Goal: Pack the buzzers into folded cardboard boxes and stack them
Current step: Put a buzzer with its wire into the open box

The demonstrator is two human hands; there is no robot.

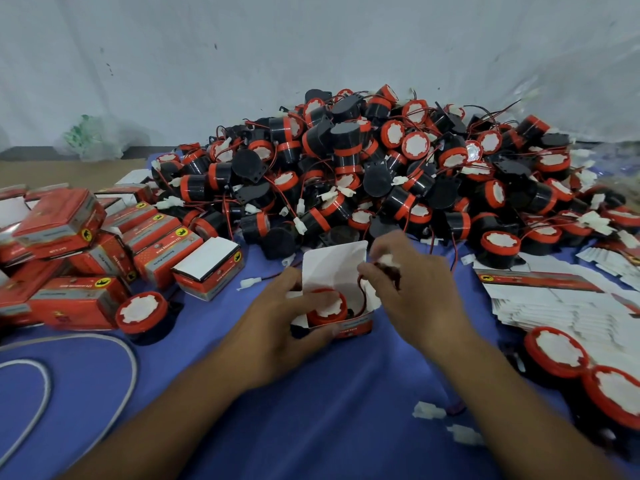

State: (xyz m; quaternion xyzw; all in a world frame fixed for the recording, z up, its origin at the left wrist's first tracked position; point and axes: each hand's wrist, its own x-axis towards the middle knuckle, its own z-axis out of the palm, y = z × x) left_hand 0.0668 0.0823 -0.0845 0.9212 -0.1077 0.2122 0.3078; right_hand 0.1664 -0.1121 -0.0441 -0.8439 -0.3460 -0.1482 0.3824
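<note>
Left hand [277, 320] is curled round box [349, 329], centre frame; wire [361, 292] of buzzer [327, 308] is pinched by right hand [415, 292]; tucking, flap closure judged next.

Blue cloth [329, 393] (buzzers [346, 150], boxes [59, 216], cable [133, 355])

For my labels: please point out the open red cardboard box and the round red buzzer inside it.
Open red cardboard box [356, 328]: head view, red front wall.
Round red buzzer [329, 310]: head view, white top face.
</note>
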